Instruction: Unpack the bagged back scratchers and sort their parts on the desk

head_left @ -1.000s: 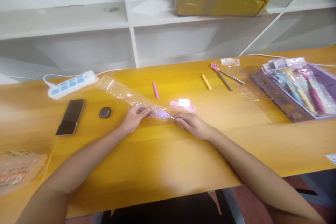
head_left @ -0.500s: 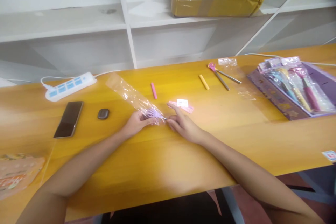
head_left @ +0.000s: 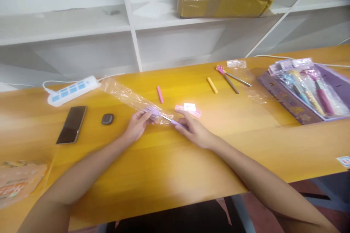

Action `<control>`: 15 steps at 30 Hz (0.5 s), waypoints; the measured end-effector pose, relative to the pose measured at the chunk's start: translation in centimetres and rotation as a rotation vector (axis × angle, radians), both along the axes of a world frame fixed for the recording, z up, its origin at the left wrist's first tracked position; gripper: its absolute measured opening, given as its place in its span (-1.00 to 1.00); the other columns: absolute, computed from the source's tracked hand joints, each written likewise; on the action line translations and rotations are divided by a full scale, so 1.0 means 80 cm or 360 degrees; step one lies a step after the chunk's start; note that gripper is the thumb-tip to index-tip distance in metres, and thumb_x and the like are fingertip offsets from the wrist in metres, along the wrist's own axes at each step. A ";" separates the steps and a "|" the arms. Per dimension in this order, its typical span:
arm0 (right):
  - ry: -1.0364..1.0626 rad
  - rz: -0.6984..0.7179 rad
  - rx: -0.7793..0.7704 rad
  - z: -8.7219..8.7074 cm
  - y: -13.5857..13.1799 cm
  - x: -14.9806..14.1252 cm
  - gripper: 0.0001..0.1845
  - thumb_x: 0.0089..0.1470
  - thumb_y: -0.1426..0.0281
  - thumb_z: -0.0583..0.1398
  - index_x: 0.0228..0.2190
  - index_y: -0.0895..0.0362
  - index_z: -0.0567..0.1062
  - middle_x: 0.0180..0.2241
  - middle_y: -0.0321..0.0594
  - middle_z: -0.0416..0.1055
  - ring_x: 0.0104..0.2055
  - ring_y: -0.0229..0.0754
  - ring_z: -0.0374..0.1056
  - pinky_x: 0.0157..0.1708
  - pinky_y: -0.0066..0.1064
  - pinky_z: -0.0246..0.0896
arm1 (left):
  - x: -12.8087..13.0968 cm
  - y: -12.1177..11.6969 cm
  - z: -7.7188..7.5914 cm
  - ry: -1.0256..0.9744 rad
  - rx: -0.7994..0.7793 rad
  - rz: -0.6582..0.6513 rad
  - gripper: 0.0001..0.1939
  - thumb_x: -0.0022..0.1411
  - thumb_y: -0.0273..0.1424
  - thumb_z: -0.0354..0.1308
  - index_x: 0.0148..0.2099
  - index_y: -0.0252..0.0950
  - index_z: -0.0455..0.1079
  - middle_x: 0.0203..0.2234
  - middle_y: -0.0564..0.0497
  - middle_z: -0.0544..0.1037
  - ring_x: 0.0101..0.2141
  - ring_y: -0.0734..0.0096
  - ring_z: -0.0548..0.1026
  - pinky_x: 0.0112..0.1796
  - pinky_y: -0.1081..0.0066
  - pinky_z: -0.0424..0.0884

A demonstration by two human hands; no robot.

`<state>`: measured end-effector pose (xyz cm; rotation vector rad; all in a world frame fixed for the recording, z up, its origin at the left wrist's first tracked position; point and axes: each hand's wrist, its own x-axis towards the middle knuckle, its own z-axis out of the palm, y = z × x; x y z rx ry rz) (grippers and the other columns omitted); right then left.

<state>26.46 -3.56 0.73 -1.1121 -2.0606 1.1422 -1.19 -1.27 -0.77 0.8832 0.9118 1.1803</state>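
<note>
A small back scratcher with a purple claw head, a metal rod and a purple handle (head_left: 165, 118) lies between my two hands. My left hand (head_left: 137, 124) is closed around the claw end, with a long clear plastic sleeve (head_left: 123, 94) under its fingers. The sleeve stretches off to the upper left. At the other end, my right hand (head_left: 196, 131) grips the purple handle, most of which its fingers hide. Just beyond the right fingers lies a pink card with a white label (head_left: 189, 107).
Behind stand a pink tube (head_left: 160, 94) and a yellow tube (head_left: 212, 85), lying flat. Farther right are back scratchers (head_left: 232, 83) and a purple box (head_left: 290, 98) of packaged ones. A phone (head_left: 71, 125), black case (head_left: 107, 118) and power strip (head_left: 73, 90) lie left.
More of the back scratcher's metal rod and purple handle now shows between my hands. My left hand has shifted slightly left, and the sleeve's far end has swung left.
</note>
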 end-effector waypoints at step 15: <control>-0.0096 0.0159 0.0040 0.004 0.006 0.009 -0.54 0.50 0.04 0.09 -0.09 0.08 0.64 -0.17 -0.09 0.62 -0.18 -0.04 0.50 -0.12 -0.25 0.33 | -0.006 -0.003 -0.012 0.0420 0.0230 -0.0273 -0.58 0.31 -0.02 0.40 -0.24 -0.33 0.67 -0.38 -0.12 0.73 -0.38 0.31 0.65 -0.28 0.36 0.53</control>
